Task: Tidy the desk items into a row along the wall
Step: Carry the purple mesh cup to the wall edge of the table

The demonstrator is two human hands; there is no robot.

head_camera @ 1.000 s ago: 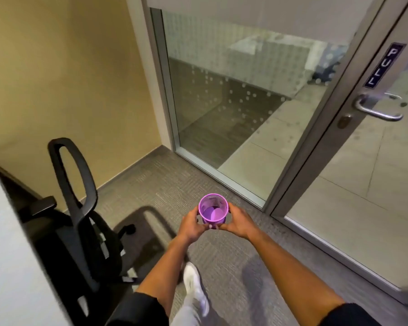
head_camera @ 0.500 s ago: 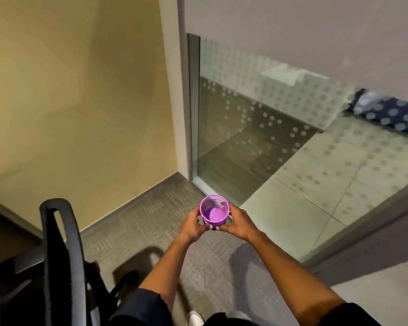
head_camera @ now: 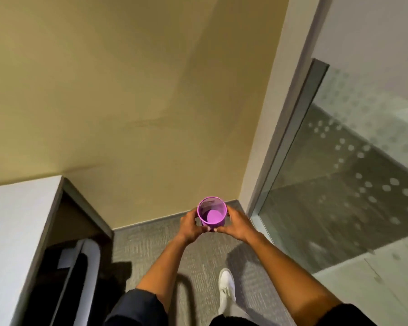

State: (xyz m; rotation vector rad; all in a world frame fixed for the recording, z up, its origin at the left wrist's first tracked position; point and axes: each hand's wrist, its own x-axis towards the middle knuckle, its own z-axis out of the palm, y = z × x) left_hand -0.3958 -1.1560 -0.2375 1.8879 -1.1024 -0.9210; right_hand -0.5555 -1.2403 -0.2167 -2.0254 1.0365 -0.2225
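Note:
A purple cup [head_camera: 212, 214], open at the top and with nothing inside, is held upright in front of me above the carpet. My left hand [head_camera: 190, 225] grips its left side and my right hand [head_camera: 236, 223] grips its right side, fingers curled under and around it. The white desk [head_camera: 12, 231] shows at the left edge; no desk items are visible on the part in view.
A yellow wall [head_camera: 132, 102] stands straight ahead. A glass panel with dots [head_camera: 353, 184] and its metal frame run along the right. A black office chair [head_camera: 80, 274] sits tucked by the desk at lower left. Grey carpet [head_camera: 151, 245] and my white shoe [head_camera: 226, 288] are below.
The view has swung left: the glass door and handle left the frame, the yellow wall fills the centre and the desk edge has appeared. Both hands keep the same hold on the cup.

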